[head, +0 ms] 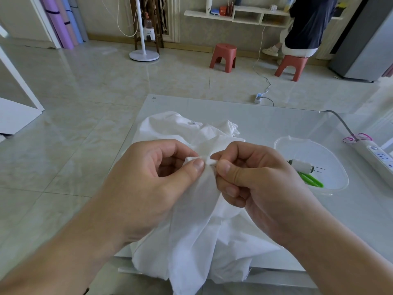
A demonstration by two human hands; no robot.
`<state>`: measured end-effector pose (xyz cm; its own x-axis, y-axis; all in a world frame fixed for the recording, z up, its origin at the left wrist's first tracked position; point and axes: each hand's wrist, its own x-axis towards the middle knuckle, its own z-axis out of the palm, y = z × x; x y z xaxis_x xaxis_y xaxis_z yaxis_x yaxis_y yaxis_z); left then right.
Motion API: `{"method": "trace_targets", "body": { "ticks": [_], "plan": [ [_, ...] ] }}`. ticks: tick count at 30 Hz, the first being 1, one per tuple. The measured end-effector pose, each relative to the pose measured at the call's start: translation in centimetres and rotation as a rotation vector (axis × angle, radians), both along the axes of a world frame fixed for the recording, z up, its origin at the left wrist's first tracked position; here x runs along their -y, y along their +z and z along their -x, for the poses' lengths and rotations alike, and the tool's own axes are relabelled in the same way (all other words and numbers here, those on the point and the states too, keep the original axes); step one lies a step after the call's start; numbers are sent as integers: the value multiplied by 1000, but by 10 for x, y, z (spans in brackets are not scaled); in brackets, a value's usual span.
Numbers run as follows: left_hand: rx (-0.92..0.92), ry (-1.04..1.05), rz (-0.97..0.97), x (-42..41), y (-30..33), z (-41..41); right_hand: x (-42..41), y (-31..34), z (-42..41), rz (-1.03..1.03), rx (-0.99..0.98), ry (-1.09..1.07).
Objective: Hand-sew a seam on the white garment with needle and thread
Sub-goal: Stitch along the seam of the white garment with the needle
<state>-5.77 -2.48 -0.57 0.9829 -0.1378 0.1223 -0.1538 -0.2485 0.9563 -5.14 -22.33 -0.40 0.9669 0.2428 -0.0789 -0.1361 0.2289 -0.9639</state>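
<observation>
The white garment (191, 231) lies bunched on the glass table (265, 120) and hangs over its near edge. My left hand (153, 179) pinches a raised fold of the cloth between thumb and fingers. Close beside it, my right hand (251, 179) pinches the needle (213, 165) between thumb and forefinger; only a short grey length shows, pointing left into the fold. The thread itself is too fine to make out.
A clear plastic tub (331, 184) at the right holds a white thread spool (301, 166) with spare needles and green-handled scissors (311, 179). A white power strip (376, 158) lies at the table's right edge. Two red stools and a seated person are across the tiled floor.
</observation>
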Motion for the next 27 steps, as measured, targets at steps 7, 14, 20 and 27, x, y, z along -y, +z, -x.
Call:
{"method": "trace_targets", "body": {
  "ticks": [7, 14, 20, 27],
  "plan": [
    [-49, -34, 54, 1, 2, 0, -2, 0, 1, -36, -29, 24],
    [-57, -81, 75, 2, 1, 1, -3, -2, 3, 7, -2, 45],
    [-74, -31, 151, 3, 2, 0, 1, 4, 1, 196, 68, -4],
    [-60, 25, 206, 5, 7, 1, 8, 11, 2, 457, 212, -62]
  ]
}}
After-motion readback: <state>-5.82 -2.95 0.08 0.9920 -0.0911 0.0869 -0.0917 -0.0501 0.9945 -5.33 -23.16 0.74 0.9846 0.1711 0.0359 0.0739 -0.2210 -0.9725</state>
